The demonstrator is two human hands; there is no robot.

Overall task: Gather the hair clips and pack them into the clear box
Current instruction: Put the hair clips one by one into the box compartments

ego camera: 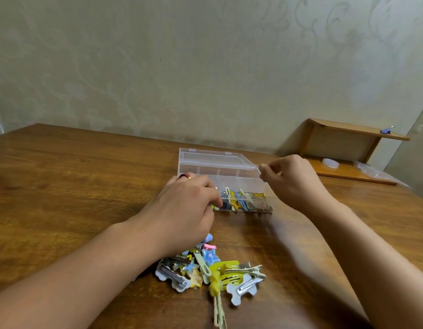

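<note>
Pale wallpaper (205, 55) with a faint swirling pattern fills the upper half of the view. Below it, a dark wooden table (75, 181) is seen stretching across the whole width. At the far right corner, a small wooden shelf (348, 148) is set against the wall, with a blue binder clip (387, 130) on its top board and a round white lid (330, 163) on its lower one.

Near the middle of the table, the clear box (220, 169) is placed with its lid partly raised. Several hair clips are seen inside, along its near side. The left hand (186, 205) is held at the box's near left corner, fingers curled down against the opening; whether anything is gripped there cannot be told. A red ring (184, 176) is worn on this hand. The right hand (293, 179) is pinched onto the lid's front right corner, thumb and forefinger closed on its edge.

Closer to the viewer, under the left forearm, a loose pile of hair clips (212, 269) is spread on the table, well apart from the box: stars, bone shapes, yellow and pale green snap clips.
</note>
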